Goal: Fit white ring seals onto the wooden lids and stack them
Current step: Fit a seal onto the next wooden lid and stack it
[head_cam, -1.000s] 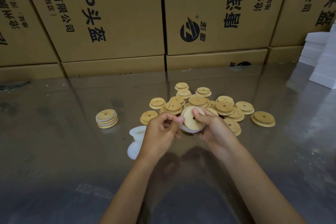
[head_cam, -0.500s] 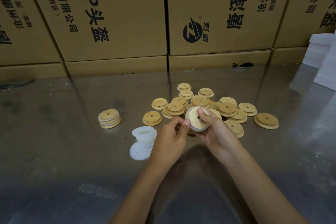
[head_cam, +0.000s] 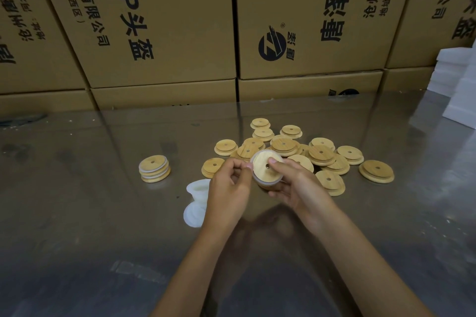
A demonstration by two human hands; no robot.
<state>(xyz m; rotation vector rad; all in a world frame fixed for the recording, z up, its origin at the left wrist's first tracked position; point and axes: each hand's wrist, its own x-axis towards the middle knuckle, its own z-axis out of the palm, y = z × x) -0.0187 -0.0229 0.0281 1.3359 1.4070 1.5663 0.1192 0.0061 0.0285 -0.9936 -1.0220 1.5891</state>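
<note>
Head view: a round pale wooden lid with a small centre hole (head_cam: 266,166) is held above the reflective grey tabletop (head_cam: 77,213), a translucent white ring seal (head_cam: 265,183) wrapped around its lower edge. The right hand (head_cam: 293,188) grips the lid, thumb pressed on its face and fingers curled beneath. The left hand (head_cam: 228,188) pinches at the lid's left rim with thumb and forefinger; whether it has hold of the seal or the wood is hard to tell from this angle. Just behind and to the right of the hands, a loose heap of round wooden lids (head_cam: 309,152) lies scattered and overlapping. Left of the hands sits a slumped pile of white ring seals (head_cam: 197,201), partly hidden by the left wrist. Further left, well apart from the heap, stands a short stack of wooden lids with white seals showing between them (head_cam: 154,168). Brown cardboard cartons printed in black characters (head_cam: 164,28) wall off the far edge, with white foam blocks (head_cam: 458,85) at right.
</note>
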